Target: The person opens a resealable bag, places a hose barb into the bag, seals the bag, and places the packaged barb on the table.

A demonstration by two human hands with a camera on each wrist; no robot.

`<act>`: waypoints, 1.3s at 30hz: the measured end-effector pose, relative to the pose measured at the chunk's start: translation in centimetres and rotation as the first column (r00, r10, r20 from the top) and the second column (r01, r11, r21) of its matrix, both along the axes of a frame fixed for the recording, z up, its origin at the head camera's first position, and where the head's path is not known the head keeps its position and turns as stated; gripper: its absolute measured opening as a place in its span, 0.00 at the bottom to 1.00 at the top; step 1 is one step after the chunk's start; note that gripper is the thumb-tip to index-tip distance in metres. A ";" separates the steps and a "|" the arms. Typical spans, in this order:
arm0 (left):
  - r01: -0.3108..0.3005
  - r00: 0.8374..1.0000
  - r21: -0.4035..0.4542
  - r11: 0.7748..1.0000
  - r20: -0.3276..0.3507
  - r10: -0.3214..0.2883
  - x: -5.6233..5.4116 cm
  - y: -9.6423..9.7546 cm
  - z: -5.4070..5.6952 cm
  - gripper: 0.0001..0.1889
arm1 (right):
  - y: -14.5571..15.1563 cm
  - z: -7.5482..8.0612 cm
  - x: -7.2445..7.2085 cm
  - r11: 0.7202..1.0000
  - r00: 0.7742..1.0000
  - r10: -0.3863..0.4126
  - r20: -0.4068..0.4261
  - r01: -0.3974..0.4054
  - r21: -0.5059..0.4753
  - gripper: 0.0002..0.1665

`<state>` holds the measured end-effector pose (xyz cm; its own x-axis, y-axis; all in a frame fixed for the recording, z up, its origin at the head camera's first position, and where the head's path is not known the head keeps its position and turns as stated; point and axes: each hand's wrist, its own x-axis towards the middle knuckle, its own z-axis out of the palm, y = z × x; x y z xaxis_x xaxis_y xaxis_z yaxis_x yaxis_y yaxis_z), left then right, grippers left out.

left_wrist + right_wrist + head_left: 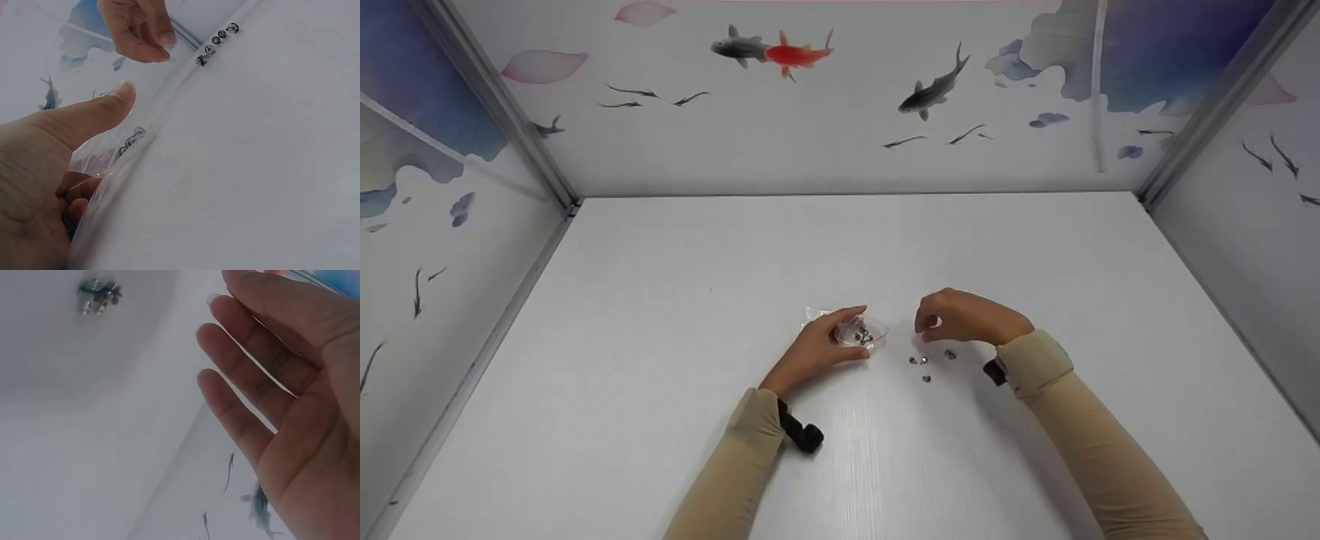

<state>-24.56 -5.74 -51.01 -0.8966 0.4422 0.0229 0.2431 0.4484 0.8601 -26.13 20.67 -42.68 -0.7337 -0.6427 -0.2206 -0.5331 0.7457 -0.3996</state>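
My left hand [816, 346] holds a clear plastic zip bag [877, 335], with its mouth spread between thumb and fingers. Inside the bag lie several small shiny metal pieces [131, 141], silver and dark, like screws or nuts. My right hand [964, 315] is raised above the table, a short way right of the bag. Its thumb and index finger curve toward each other, and no piece shows between them; in the right wrist view the other fingers [242, 360] are nearly straight. Below it, loose metal pieces [926, 379] of the same look lie on the table.
The white table [660, 262] is walled by printed panels [840, 135] with fish, at the back and both sides. More loose pieces [950, 354] sit beneath the right wrist. A black strap [802, 433] is on the left wrist.
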 end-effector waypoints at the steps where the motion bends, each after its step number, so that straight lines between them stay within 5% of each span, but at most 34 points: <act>1: -0.002 1.000 -0.004 1.000 -0.002 0.002 0.0 0.0 0.0 0.38 | 0.2 0.0 0.0 1.000 1.000 -0.008 0.013 0.008 0.005 0.06; 24: 0.006 1.000 0.008 1.000 0.004 -0.006 0.0 -0.1 0.0 0.38 | 2.6 -1.1 0.3 0.998 0.994 -0.062 0.086 0.061 0.019 0.09; 39: 0.010 1.000 0.008 1.000 -0.014 -0.010 -0.1 0.0 0.0 0.38 | 2.6 -1.8 0.0 0.996 0.996 -0.078 0.038 0.077 0.036 0.07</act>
